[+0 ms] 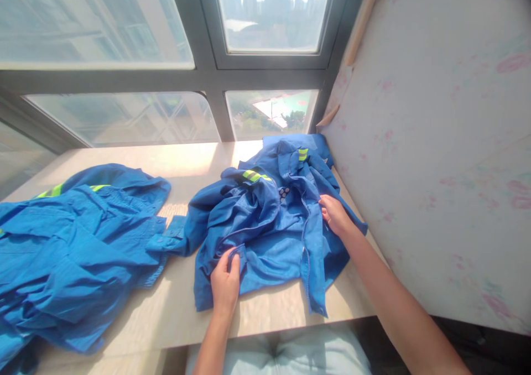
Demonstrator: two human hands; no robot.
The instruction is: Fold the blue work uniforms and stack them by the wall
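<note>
My left hand (225, 280) and right hand (335, 215) grasp blue zip-front cloth jacket (269, 261), near right edge of pale wooden ledge (269, 313).

A rumpled blue jacket (271, 248) lies unzipped, its front parted.

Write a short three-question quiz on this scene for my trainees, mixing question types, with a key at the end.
1. Which hand is nearer the flowered wall?
2. What lies on the left of the blue jacket? A) a red towel; B) another blue garment; C) a cardboard box.
3. True or false: the blue jacket is fully fastened down the front.

Key:
1. The right hand.
2. B.
3. False; its zip is undone.
</note>
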